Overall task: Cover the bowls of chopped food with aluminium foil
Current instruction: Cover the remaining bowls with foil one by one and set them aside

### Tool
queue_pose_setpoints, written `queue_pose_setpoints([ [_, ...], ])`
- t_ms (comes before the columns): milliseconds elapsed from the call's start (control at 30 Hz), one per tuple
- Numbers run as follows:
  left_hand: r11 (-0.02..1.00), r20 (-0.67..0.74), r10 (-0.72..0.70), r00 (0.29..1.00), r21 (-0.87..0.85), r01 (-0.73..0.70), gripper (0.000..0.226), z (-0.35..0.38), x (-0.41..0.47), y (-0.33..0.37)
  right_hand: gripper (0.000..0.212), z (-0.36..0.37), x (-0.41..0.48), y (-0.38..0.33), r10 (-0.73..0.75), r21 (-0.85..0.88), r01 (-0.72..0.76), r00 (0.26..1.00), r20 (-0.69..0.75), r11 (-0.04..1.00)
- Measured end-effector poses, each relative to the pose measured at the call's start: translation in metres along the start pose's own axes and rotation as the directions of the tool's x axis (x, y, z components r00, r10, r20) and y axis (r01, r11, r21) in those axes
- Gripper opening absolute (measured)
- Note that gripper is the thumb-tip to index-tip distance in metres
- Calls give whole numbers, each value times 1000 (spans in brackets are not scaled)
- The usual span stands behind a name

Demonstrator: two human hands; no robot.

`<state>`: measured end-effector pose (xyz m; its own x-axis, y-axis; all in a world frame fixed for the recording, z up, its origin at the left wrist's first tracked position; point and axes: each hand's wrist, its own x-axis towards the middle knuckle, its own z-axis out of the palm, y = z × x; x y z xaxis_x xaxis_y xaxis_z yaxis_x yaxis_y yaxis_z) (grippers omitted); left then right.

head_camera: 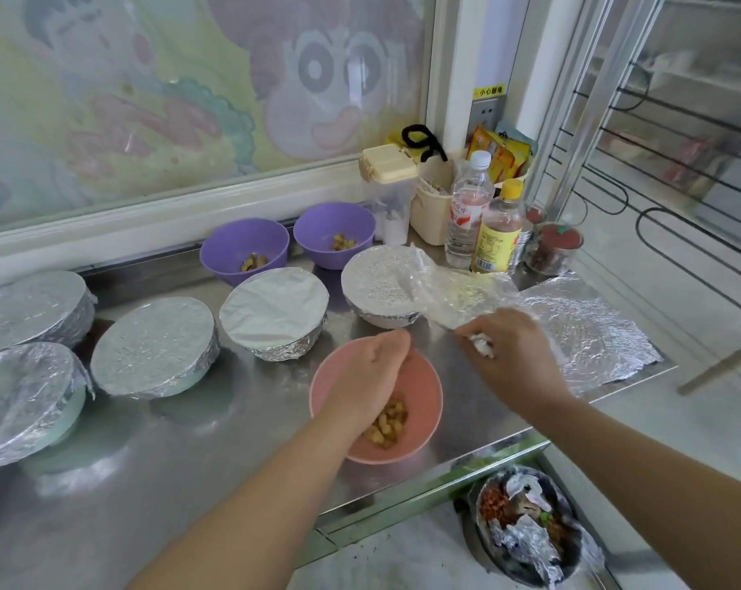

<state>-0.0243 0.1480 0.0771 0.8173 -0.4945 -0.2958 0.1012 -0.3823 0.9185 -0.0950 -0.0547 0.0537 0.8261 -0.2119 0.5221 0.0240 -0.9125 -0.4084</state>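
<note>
Head camera looks down, close over counter (190, 462).

Steel counter (168, 483) beneath cartoon-covered window (147, 100)

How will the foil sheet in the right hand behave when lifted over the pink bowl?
Likely floppy and light: the foil sheet curls from the right hand. Its creases suggest it holds shape once pressed, and may tear.

Bright, soft daylight fills the scene. The steel table (198, 445) shows dull reflections and faint shadows beneath the bowls. Straight lines bow at the wide-angle edges. A foil sheet (458, 291) in motion is blurred.
</note>
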Motion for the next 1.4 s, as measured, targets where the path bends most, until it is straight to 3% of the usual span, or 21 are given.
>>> queue_pose_setpoints([
  [67, 931, 41, -124, 991, -342, 131, 45, -1, 5, 0, 24, 9, -3, -19, -90, 72, 85, 993, 70, 994],
  [100, 890, 62, -141, 988, -429, 154, 49, -2, 6, 1, 30, 13, -4, -27, -112, 106, 100, 987, 115, 989],
  [167, 865, 70, -193, 979, -459, 203, 49, -5, 9, -1, 24, 19, -6, -42, -145, 158, 116, 971, 188, 981],
  [267, 852, -1, -283, 959, -460, 251, 31, -8, 8, -7, 8, 28, -11, -58, -173, 190, 117, 934, 313, 975],
  [333, 873, -108, -330, 938, -413, 260, 31, -14, 9, -16, 20, 27, -12, -66, -195, 258, 84, 877, 439, 962],
  [400, 891, -158, -330, 930, -377, 252, 24, -24, 8, -24, 50, 20, -10, -69, -165, 345, -20, 852, 496, 938],
  [467, 916, -188, -322, 928, -311, 254, 15, -38, 1, -27, 63, 12, -6, -66, -10, 393, -203, 879, 476, 897],
  [533, 923, -196, -322, 926, -284, 261, 12, -54, -4, -36, 56, 15, -3, -50, 163, 367, -320, 903, 399, 873],
  [600, 938, -200, -321, 926, -197, 283, 17, -69, -13, -43, 48, 27, 0, -33, 245, 171, -323, 898, 365, 931],
  [700, 932, -182, -360, 915, -118, 343, 29, -83, -24, -53, 54, 42, -3, -23, 322, -59, -338, 808, 494, 939],
  [833, 918, -199, -393, 898, -133, 373, 24, -91, -33, -68, 66, 59, -14, -29, 324, -141, -304, 719, 615, 942],
  [933, 938, -281, -335, 899, -11, 346, 22, -94, -37, -75, 69, 67, -18, -38, 319, -138, -303, 704, 635, 943],
  [1033, 951, -380, -269, 885, 43, 307, 49, -93, -43, -74, 71, 70, -21, -43, 309, -112, -308, 722, 619, 945],
  [1067, 943, -438, -189, 879, 169, 287, 64, -93, -44, -72, 71, 69, -20, -43, 312, -111, -313, 721, 619, 943],
  [1133, 813, -481, 52, 875, 529, 242, 74, -90, -45, -68, 71, 68, -20, -44, 313, -116, -312, 714, 627, 943],
  [1200, 620, -361, 322, 875, 779, 93, 65, -81, -46, -59, 72, 67, -22, -48, 301, -130, -287, 702, 645, 949],
  [1233, 536, -262, 391, 882, 844, 13, 59, -75, -46, -53, 72, 67, -24, -51, 295, -149, -264, 697, 653, 953],
  [1300, 423, -99, 416, 904, 901, -96, 53, -60, -42, -51, 73, 67, -27, -59, 306, -221, -212, 699, 647, 952],
  [1400, 341, 13, 351, 936, 929, -141, 57, -42, -34, -63, 69, 65, -29, -73, 229, -325, -32, 773, 592, 945],
])
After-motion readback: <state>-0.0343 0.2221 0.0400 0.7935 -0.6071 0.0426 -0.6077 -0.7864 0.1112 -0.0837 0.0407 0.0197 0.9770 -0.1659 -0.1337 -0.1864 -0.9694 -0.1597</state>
